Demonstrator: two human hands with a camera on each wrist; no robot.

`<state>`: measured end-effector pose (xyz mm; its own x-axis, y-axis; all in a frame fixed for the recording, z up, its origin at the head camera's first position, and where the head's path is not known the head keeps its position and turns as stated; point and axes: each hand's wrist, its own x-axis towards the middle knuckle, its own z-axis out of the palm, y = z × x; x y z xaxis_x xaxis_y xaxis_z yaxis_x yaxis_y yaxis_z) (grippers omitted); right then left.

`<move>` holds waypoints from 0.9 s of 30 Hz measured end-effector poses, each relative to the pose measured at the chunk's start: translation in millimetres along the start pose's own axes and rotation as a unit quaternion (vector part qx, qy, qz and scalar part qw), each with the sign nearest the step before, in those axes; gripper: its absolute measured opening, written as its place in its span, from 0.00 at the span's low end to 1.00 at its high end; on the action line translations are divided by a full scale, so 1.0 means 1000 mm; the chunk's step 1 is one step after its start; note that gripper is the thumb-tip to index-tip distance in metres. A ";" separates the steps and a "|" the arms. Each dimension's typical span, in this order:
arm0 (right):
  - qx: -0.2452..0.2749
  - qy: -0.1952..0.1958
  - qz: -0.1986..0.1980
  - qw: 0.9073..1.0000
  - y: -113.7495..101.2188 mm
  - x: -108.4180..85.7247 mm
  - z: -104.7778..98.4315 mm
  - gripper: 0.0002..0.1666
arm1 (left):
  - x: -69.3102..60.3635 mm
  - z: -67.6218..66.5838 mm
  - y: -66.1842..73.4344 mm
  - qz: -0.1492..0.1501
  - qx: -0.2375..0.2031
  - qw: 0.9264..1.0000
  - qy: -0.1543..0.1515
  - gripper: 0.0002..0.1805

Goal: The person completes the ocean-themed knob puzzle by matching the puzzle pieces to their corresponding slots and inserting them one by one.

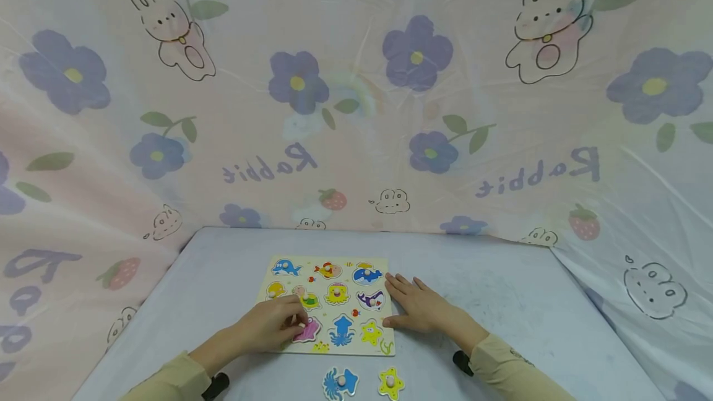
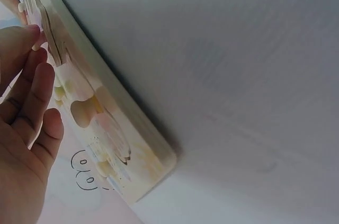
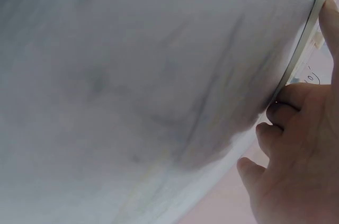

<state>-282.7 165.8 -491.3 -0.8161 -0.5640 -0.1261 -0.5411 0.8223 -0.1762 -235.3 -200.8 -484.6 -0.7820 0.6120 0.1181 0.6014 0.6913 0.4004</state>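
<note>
A cream wooden peg puzzle board [image 1: 328,349] lies on the table, with sea-animal pictures. My left hand [image 1: 273,325] is over its lower left part, pinching the knob of a pink puzzle piece [image 1: 311,330]. In the left wrist view that pink piece [image 2: 50,28] has its edge standing above the board surface; its exact seating cannot be told. My right hand [image 1: 418,307] touches the board's right edge with fairly straight fingers, thumb near the yellow star picture. A blue squid piece [image 1: 350,380] and a yellow star piece [image 1: 392,383] lie in front of the board.
Knobbed pieces, among them a yellow octopus [image 1: 337,293] and a blue whale [image 1: 364,276], sit in the upper rows. The board shows a squid picture [image 1: 341,330] and a star picture [image 1: 370,332] without knobs. A patterned curtain [image 1: 356,110] hangs behind the white table [image 1: 473,265].
</note>
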 end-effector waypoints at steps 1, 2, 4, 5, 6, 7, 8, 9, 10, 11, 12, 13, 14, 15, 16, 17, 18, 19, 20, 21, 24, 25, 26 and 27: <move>0.000 0.000 -0.001 1.000 0.000 0.000 0.000 0.56 | 0.000 0.000 0.001 0.000 -0.001 1.000 0.000 0.05; -0.001 0.000 -0.001 1.000 0.000 0.000 0.000 0.56 | 0.001 0.000 0.001 -0.001 -0.002 1.000 0.000 0.05; -0.002 0.000 -0.003 1.000 0.000 0.000 0.000 0.56 | 0.001 0.000 0.003 -0.003 -0.005 1.000 -0.002 0.05; -0.002 0.001 -0.003 1.000 0.000 0.000 0.000 0.56 | 0.002 0.001 0.003 -0.005 -0.007 1.000 -0.003 0.05; -0.001 0.001 -0.003 1.000 0.001 0.000 0.001 0.56 | 0.002 0.001 0.004 -0.008 -0.009 1.000 -0.005 0.05; -0.001 0.001 -0.004 1.000 0.001 0.000 0.001 0.56 | 0.002 0.001 0.004 -0.012 -0.010 1.000 -0.006 0.05; -0.001 0.002 -0.004 1.000 0.001 0.000 0.001 0.56 | 0.003 0.002 0.005 -0.015 -0.010 1.000 -0.007 0.05; -0.001 0.002 -0.004 1.000 0.001 0.000 0.001 0.56 | 0.003 0.002 0.005 -0.018 -0.010 1.000 -0.008 0.05; -0.001 0.002 -0.004 1.000 0.001 0.000 0.001 0.56 | 0.003 0.002 0.005 -0.020 -0.010 1.000 -0.009 0.05; -0.001 0.002 -0.004 1.000 0.001 0.000 0.001 0.56 | 0.003 0.003 0.006 -0.022 -0.010 1.000 -0.009 0.05; -0.001 0.002 -0.004 1.000 0.001 0.000 0.001 0.56 | 0.004 0.003 0.006 -0.023 -0.009 1.000 -0.009 0.05; -0.001 0.001 -0.004 1.000 0.001 0.000 0.001 0.56 | 0.004 0.003 0.006 -0.024 -0.009 1.000 -0.009 0.05; -0.002 0.001 -0.003 1.000 0.001 0.000 0.001 0.56 | 0.004 0.004 0.005 -0.025 -0.008 1.000 -0.008 0.05; -0.002 0.001 -0.002 1.000 0.001 0.000 0.001 0.56 | 0.004 0.004 0.005 -0.025 -0.007 1.000 -0.008 0.05; -0.003 0.001 -0.002 1.000 0.001 0.000 0.001 0.56 | 0.004 0.004 0.005 -0.025 -0.006 1.000 -0.008 0.05; -0.004 0.000 -0.001 1.000 0.001 0.000 0.001 0.56 | 0.003 0.004 0.005 -0.025 -0.004 1.000 -0.008 0.05; -0.004 0.000 0.000 1.000 0.001 0.000 0.001 0.57 | 0.003 0.005 0.004 -0.024 -0.003 1.000 -0.007 0.05; -0.005 0.000 0.000 1.000 0.001 0.001 0.001 0.57 | 0.003 0.005 0.004 -0.023 -0.002 1.000 -0.007 0.05; -0.005 0.000 0.001 1.000 0.001 0.001 0.001 0.57 | 0.003 0.005 0.004 -0.022 0.000 1.000 -0.006 0.05; -0.007 -0.001 0.001 1.000 0.001 0.001 0.001 0.57 | 0.003 0.005 0.004 -0.022 0.001 1.000 -0.006 0.05; -0.010 -0.003 0.002 1.000 0.002 0.001 0.002 0.57 | 0.003 0.005 0.004 -0.021 0.003 1.000 -0.005 0.05; -0.010 -0.003 0.002 1.000 0.002 0.001 0.002 0.57 | 0.003 0.005 0.004 -0.022 0.004 1.000 -0.004 0.05; -0.011 -0.003 0.002 1.000 0.002 0.001 0.002 0.57 | 0.003 0.005 0.004 -0.023 0.005 1.000 -0.003 0.05; -0.011 -0.003 0.002 1.000 0.002 0.001 0.002 0.57 | 0.003 0.005 0.005 -0.025 0.005 1.000 -0.002 0.05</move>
<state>-284.3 166.3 -493.5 -0.8176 -0.5604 -0.1319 -0.5416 0.8264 -0.1539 -234.2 -193.8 -486.6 -0.8101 0.5787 0.0945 0.5637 0.7243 0.3971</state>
